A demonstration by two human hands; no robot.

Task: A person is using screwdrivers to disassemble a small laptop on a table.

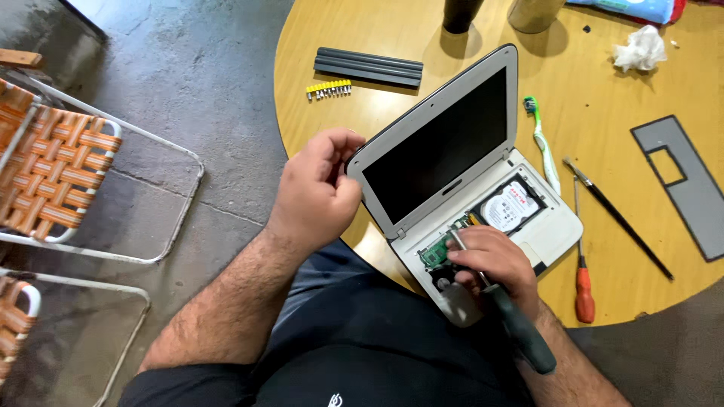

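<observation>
Your right hand point(494, 264) is wrapping its grip around a dark-handled screwdriver point(513, 320), its shaft reaching the green board inside the opened laptop point(460, 162) at the surface's point(392, 38) near edge. Your left hand point(317, 192) is pinching the screen's corner. A toothbrush point(541, 143), brush point(618, 218) and red screwdriver point(583, 283) are lying just right; a bit strip point(329, 90) is sitting behind.

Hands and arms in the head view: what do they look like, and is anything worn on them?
Both hands are bare: no gloves, rings or watch show on the left hand or the right hand. The forearms are uncovered and hairy, with no sleeve reaching the wrists. A dark short sleeve edges the left upper arm, part of a dark shirt with a small white mark.
</observation>
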